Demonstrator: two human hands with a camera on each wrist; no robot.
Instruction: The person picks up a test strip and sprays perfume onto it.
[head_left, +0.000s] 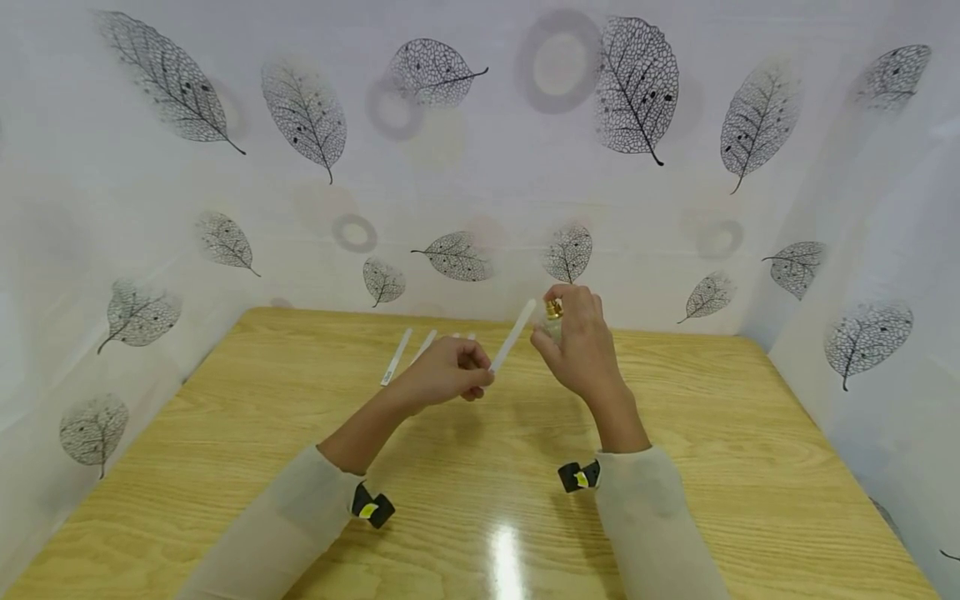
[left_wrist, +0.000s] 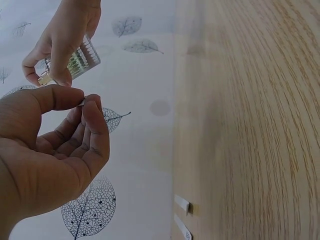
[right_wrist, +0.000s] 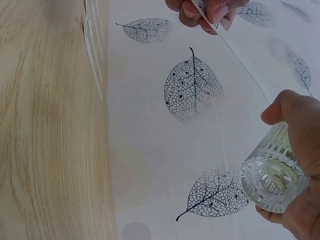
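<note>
In the head view my left hand (head_left: 448,368) pinches the lower end of a white paper test strip (head_left: 514,335), which slants up to the right. My right hand (head_left: 583,343) grips a clear glass perfume bottle (right_wrist: 272,175) with ribbed sides and pale yellow liquid. One finger rests at the bottle's gold spray top (head_left: 554,309), close to the strip's upper end. The bottle is held above the table and tilted in the right wrist view. Small print shows on the strip's pinched end there. Fingers hide much of the bottle in the head view.
Several more white strips (head_left: 397,357) lie on the wooden table (head_left: 480,467) behind my left hand, partly hidden by it. A pale sheet with a leaf print (head_left: 637,87) stands around the table's back and sides.
</note>
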